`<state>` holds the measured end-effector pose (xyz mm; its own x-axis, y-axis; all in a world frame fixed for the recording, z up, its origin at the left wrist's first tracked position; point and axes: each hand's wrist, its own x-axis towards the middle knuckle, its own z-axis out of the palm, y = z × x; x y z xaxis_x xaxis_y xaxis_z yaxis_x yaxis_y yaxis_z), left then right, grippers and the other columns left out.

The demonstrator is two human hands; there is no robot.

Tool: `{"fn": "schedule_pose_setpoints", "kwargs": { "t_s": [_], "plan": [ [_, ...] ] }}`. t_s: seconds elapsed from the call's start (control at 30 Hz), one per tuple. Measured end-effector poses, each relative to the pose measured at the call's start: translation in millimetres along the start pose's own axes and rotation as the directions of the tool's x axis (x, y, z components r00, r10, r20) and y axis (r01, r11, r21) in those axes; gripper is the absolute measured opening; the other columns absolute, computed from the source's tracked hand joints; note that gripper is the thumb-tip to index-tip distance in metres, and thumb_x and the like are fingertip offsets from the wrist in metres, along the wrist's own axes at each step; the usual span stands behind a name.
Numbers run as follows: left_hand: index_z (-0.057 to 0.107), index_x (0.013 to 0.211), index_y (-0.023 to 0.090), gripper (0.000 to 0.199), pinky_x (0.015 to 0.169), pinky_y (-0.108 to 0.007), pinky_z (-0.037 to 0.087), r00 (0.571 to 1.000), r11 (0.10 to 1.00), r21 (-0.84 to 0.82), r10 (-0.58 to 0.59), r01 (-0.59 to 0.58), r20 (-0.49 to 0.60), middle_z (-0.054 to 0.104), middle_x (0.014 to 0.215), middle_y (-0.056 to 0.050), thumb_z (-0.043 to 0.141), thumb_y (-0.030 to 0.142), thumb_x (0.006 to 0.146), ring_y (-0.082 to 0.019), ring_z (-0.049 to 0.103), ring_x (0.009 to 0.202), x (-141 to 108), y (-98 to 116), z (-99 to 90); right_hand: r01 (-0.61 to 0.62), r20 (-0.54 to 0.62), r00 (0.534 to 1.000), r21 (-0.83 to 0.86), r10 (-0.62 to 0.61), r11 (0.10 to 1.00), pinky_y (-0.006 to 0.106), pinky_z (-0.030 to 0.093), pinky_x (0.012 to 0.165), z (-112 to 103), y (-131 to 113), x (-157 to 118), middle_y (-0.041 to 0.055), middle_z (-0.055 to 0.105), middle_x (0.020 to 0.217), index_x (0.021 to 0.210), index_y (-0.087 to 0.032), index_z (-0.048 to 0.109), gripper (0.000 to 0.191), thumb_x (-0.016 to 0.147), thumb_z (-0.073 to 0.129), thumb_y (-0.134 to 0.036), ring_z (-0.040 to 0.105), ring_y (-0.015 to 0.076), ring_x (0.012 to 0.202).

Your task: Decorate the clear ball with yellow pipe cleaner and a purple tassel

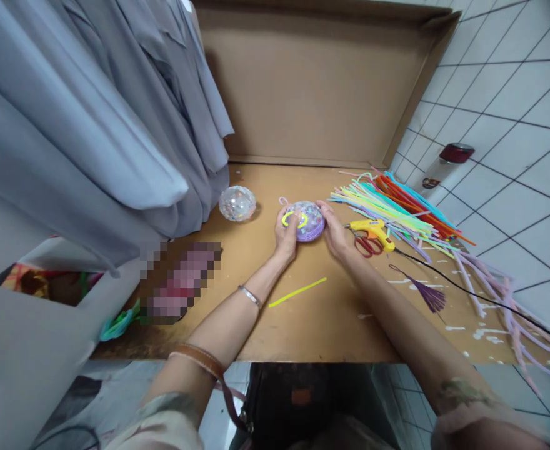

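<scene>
Left hand (pixel 286 236) closed on the purple ball (pixel 310 230), mid-frame, thumb over its near-left face by the yellow loop (pixel 295 219); right hand (pixel 334 231) curved against the ball's right side, fingers partly hidden. We see the ball between both palms, wider than tall, long axis roughly left-right. Relation that counts: glue gun (pixel 373 234) sits right of center, just beside our right hand, nozzle pointing left at it, so we judge that hand nearer; left is across the ball.
</scene>
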<state>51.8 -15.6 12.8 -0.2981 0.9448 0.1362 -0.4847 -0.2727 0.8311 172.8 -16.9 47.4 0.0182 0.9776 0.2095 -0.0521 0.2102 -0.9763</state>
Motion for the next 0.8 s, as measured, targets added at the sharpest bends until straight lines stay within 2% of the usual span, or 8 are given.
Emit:
{"fn": "schedule_pose_setpoints", "kwargs": {
  "t_s": [0.13, 0.33, 0.57, 0.8],
  "plan": [
    [0.065, 0.12, 0.019, 0.065, 0.094, -0.033, 0.057, 0.999, 0.996, 0.08, 0.047, -0.046, -0.009, 0.074, 0.115, -0.008, 0.083, 0.058, 0.071, -0.022, 0.072, 0.102, 1.9, 0.6, -3.4, -0.023, 0.056, 0.998, 0.13, 0.015, 0.991, 0.043, 0.047, 0.116, 15.3, 3.4, -3.6, 0.0039, 0.068, 0.136, 0.123, -0.031, 0.061, 0.071, 0.071, 0.065, -0.078, 0.056, 0.0268, 0.138],
    [0.067, 0.119, 0.019, 0.058, 0.105, -0.038, 0.052, 0.988, 0.952, 0.264, 0.144, -0.152, 0.051, 0.073, 0.122, -0.01, 0.083, 0.049, 0.072, -0.025, 0.068, 0.112, 3.8, -1.3, -4.9, -0.074, 0.088, 0.994, 0.196, 0.057, 0.978, 0.046, 0.047, 0.118, 5.3, 6.2, -11.3, 0.0038, 0.066, 0.141, 0.125, -0.031, 0.059, 0.073, 0.067, 0.073, -0.073, 0.056, 0.0284, 0.139],
    [0.067, 0.119, 0.019, 0.054, 0.107, -0.038, 0.051, 0.99, 0.936, 0.323, 0.131, -0.139, 0.046, 0.072, 0.124, -0.01, 0.084, 0.042, 0.074, -0.026, 0.068, 0.116, 0.1, 3.3, -1.2, -0.095, 0.106, 0.992, 0.217, 0.073, 0.972, 0.044, 0.046, 0.117, -4.9, 2.3, -11.9, 0.0032, 0.07, 0.131, 0.117, -0.029, 0.059, 0.066, 0.062, 0.082, -0.057, 0.062, 0.028, 0.13],
    [0.069, 0.115, 0.02, 0.047, 0.105, -0.036, 0.051, 0.988, 0.926, 0.344, 0.132, -0.154, 0.084, 0.073, 0.121, -0.008, 0.084, 0.039, 0.075, -0.025, 0.068, 0.114, -9.8, 10.0, 0.8, -0.096, 0.104, 0.991, 0.16, 0.08, 0.982, 0.039, 0.049, 0.108, -12.8, -6.8, -15.3, 0.0003, 0.071, 0.115, 0.106, -0.029, 0.06, 0.053, 0.061, 0.081, -0.05, 0.064, 0.0245, 0.115]
  ]
}}
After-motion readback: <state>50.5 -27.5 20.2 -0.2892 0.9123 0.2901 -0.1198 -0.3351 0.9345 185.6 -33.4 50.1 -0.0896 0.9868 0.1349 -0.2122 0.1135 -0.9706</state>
